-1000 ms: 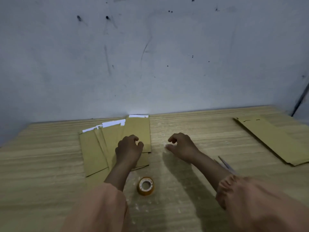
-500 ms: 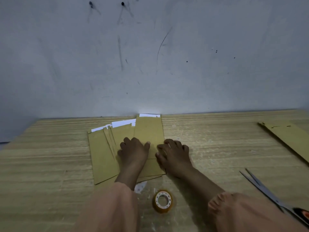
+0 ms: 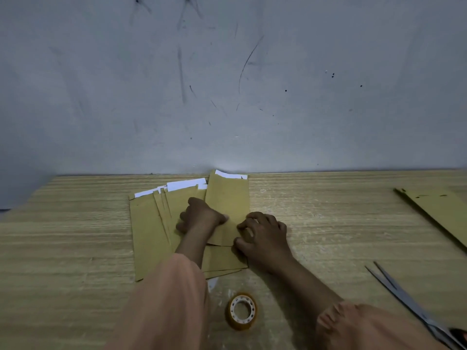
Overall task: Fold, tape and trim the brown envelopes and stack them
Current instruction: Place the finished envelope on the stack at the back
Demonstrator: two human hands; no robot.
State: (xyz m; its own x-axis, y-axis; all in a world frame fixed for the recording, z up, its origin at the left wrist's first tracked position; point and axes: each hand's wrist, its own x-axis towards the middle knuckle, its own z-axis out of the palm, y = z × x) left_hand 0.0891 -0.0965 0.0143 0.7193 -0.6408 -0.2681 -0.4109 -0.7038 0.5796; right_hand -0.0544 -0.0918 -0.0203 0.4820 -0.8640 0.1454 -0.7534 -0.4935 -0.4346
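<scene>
Brown envelopes (image 3: 147, 238) lie fanned on the left-centre of the wooden bench (image 3: 328, 223), white paper showing at their far ends by the grey wall (image 3: 252, 84). The left hand (image 3: 199, 218) rests on the fan with fingers curled and thumb pressing the top envelope (image 3: 227, 203). The right hand (image 3: 262, 236) pinches that envelope's near right edge with curled fingers. A tape roll (image 3: 242, 311) lies near the sleeves. Further right lie open scissors (image 3: 404, 299), and a second pile of brown envelopes (image 3: 439, 210) at the far right.
</scene>
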